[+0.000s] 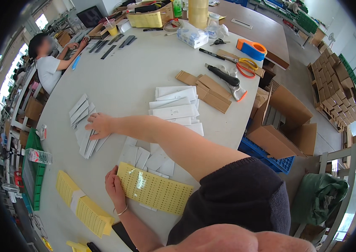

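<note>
My left hand is closed on the left edge of a yellow label sheet covered in rows of small marks. Beneath that sheet lie several flat white pieces, partly hidden by it and by my right forearm. My right arm reaches across to the left, and my right hand rests, fingers spread, on a fanned pile of flat white packets. Another stack of flat white packets lies beyond my right forearm, which covers part of it.
A folded yellow label strip lies at the left front. Cardboard pieces, a black-handled cutter, scissors and orange-blue tape dispenser lie at the right. An open carton stands beside the table. A person sits far left.
</note>
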Tool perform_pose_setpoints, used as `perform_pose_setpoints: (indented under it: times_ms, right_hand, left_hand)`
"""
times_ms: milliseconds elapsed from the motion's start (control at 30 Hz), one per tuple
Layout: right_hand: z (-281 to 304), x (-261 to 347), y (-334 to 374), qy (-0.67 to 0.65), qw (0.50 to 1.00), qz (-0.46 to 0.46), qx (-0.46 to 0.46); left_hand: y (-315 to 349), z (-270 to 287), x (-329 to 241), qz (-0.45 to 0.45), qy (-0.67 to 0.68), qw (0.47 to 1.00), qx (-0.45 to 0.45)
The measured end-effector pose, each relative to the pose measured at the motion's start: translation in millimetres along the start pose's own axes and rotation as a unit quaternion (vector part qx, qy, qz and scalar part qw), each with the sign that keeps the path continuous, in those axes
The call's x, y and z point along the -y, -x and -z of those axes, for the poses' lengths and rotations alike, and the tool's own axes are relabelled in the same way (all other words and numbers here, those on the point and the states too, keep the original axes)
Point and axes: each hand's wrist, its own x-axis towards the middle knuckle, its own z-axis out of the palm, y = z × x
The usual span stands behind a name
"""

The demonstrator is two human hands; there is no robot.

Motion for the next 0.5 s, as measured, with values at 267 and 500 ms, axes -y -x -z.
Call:
perform_pose_setpoints:
  times_ms: [267,500]
  right_hand:
    - [3,8,8,0.037,0.998,0.035,0.035]
    - [43,16,24,0.160,0.973,-0.001,0.164]
  left_hand:
    - [0,4,14,-0.043,-0.084,0.996,0.000]
    - [-8,-6,-18,-0.024,-0.144,0.988,-0.044]
